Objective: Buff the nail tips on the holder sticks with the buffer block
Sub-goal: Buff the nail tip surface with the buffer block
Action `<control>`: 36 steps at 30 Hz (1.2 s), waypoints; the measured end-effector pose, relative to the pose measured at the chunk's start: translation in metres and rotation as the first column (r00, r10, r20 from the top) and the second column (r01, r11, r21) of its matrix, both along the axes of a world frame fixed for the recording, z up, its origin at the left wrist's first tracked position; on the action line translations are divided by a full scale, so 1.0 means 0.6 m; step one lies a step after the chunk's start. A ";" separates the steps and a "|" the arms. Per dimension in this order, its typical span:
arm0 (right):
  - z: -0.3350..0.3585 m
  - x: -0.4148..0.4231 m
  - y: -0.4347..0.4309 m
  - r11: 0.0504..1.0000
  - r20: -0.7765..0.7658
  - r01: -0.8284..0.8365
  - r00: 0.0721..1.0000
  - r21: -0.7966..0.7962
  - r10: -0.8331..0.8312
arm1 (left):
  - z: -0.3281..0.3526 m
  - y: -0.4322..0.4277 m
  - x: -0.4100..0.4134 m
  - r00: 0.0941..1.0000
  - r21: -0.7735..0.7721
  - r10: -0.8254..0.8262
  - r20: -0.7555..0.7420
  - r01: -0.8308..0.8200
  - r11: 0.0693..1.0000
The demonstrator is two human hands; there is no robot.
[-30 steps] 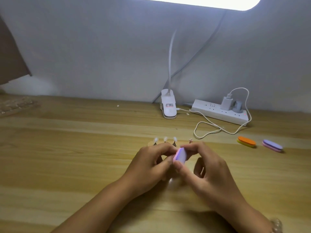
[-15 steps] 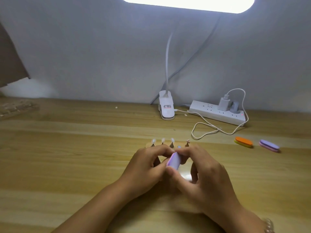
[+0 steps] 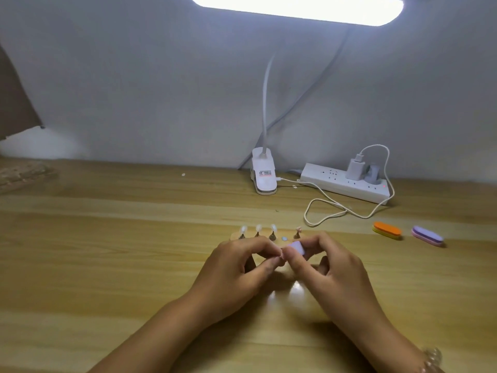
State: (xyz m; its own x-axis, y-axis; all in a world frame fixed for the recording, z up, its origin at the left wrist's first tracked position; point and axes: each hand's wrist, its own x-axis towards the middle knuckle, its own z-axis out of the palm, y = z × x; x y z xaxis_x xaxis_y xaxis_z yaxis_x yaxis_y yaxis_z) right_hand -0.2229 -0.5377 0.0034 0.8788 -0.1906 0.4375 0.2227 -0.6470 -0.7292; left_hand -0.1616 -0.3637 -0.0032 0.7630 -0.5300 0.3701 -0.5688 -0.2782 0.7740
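Wooden worktop (image 3: 107, 251), grey wall (image 3: 134, 90) — four holder sticks (image 3: 258, 231), two spare buffers (image 3: 386, 230); right fingers (image 3: 317, 242) pinch the buffer block (image 3: 295, 247), left fingers (image 3: 265, 265) curled — hold unclear.

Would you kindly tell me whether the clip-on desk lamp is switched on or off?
On. The lamp head at the top of the view glows bright white.

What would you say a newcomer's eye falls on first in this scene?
Probably the two hands close together mid-table: the right hand pinches a lilac buffer block close to the left hand, whose fingertips are pinched together. Just behind stands a row of holder sticks with nail tips, and a bright lamp bar glares along the top edge.
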 end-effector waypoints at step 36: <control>0.010 -0.008 0.009 1.000 0.037 -0.016 0.999 0.027 0.015 | 0.001 0.002 0.000 0.999 -0.058 0.041 -0.023 -0.043 0.997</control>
State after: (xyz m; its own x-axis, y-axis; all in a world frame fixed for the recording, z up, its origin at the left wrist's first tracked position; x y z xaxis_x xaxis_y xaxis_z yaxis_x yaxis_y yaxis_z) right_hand -0.2276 -0.5320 0.0092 0.8653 -0.1889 0.4644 0.2597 -0.6235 -0.7375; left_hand -0.1616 -0.3628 -0.0023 0.7923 -0.4751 0.3827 -0.5404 -0.2553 0.8017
